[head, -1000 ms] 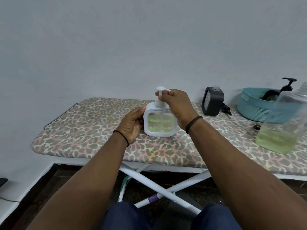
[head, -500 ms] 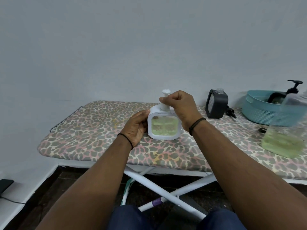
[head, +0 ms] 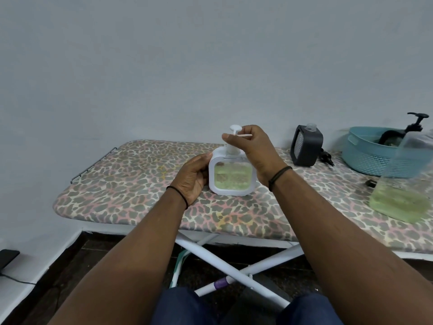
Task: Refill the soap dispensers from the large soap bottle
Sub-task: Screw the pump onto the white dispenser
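Basket, black dispenser and large soap bottle stand right of hands.

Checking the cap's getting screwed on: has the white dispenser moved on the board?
No. The white dispenser stands on the same patch of board; only the camera shifted.

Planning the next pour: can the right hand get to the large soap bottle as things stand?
Probably yes, once freed. The right hand grips the white dispenser's pump; the large soap bottle stands to its right with bare board between.

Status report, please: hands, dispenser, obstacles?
Left hand holds white dispenser body. Right hand pinches its pump. Dispenser upright on board. Nothing blocking.
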